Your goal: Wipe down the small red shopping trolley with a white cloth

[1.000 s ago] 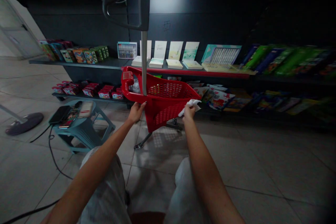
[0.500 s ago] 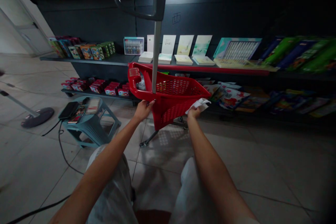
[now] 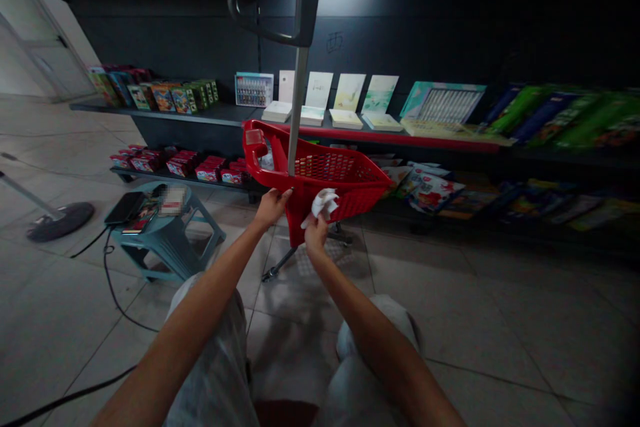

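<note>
A small red shopping cart [image 3: 345,170] with perforated basket sides stands in front of me, on a grey metal frame with wheels. My left hand [image 3: 273,207] is closed on the cart's near corner, just below its handle, thumb on the red plastic. In my right hand [image 3: 316,233] is a crumpled white cloth [image 3: 326,203], perhaps a paper wipe, gripped between the fingers. It lies against the cart's near side, close to the left corner. A grey pole [image 3: 299,93] rises in front of the cart and partly covers its handle end.
A blue-grey plastic stool [image 3: 170,240] at left carries a black device and cards; its cable runs over the floor. A round stand base [image 3: 63,220] lies further left. Behind the cart, a dark shelf [image 3: 227,113] holds books, boxes and bagged goods.
My right hand has moved left with the white cloth, from the cart's far right end to near its left corner. The left hand stays at the corner.
</note>
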Demonstrator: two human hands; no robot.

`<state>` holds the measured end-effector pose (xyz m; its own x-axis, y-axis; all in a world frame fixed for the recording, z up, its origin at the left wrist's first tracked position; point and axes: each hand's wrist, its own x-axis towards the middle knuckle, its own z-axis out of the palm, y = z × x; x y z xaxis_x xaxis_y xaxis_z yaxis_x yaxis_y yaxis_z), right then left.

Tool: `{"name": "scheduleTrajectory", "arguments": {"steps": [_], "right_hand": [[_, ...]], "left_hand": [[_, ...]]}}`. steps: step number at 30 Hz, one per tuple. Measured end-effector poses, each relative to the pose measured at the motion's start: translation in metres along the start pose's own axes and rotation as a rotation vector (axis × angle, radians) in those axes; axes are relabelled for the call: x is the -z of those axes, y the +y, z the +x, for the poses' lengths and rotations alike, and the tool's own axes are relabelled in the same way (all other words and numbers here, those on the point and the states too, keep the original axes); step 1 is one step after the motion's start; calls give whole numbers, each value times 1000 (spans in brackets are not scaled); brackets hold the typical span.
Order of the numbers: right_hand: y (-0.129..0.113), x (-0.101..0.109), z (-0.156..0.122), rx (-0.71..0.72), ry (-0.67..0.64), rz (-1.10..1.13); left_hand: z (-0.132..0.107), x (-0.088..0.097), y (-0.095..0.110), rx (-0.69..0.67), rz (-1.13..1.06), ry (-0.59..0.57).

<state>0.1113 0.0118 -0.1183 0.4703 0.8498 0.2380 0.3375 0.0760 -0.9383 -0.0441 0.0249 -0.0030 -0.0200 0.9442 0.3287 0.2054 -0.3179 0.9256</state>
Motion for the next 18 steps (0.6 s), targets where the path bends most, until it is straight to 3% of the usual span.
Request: {"name": "scheduleTrajectory", "arguments": {"steps": [3,6,9,13,18], "right_hand": [[-32,-3,-22,355,-122,14],[-53,1,-26,641,-178,-40],[-49,9,-20,732,-197,-161],[-26,16,-18,779,-245,-325],[-3,14,-29,848,-391,-482]], "left_hand": [[0,-1,-1,23,26,-3],[-3,-1,-3,-9,2,-64],[-6,-3,-6,-39,-120,-95],[-6,-7,-11,44,-190,-80],[-4,-9,-15,78,-249,-42]]}}
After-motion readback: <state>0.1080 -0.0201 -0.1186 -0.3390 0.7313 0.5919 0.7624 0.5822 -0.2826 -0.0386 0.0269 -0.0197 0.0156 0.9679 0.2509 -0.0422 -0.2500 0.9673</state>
